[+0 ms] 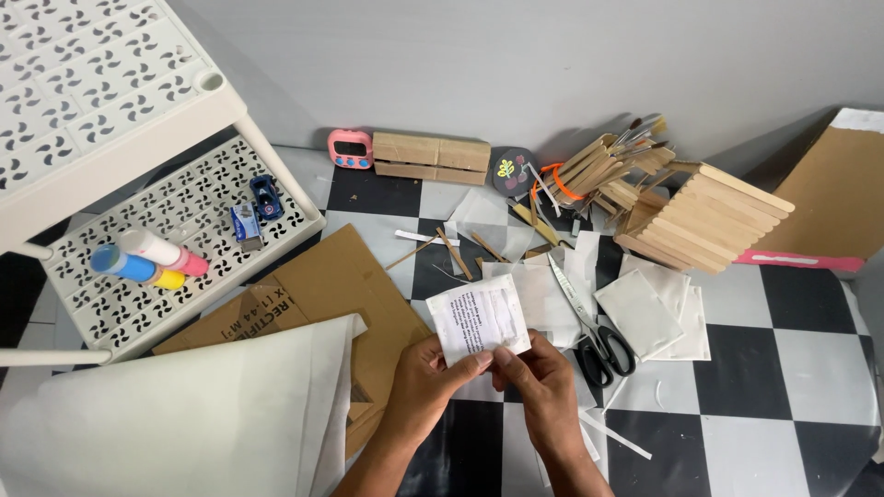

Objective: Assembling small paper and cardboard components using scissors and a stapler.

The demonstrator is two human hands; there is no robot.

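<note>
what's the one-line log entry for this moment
left hand and right hand: pinch white paper packet | scissors: on floor, beside | cardboard: left

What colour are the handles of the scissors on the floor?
Black, seen in the head view: the scissors lie beside the right hand.

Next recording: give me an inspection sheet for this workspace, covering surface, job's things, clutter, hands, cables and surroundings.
Surface: black and white checkered floor, partly covered by cardboard sheet and large white sheet.
Job's things: small white printed paper square, held up by its lower edge; more white paper squares and scissors lie to its right.
Clutter: wooden stick structure, loose stick bundle, wooden block, pink timer, paper strips.
Hands: left hand and right hand both pinch the paper with their fingers.
Cables: nothing seen.
Surroundings: white perforated shelf rack holding paint bottles and a toy car; grey wall.
</note>
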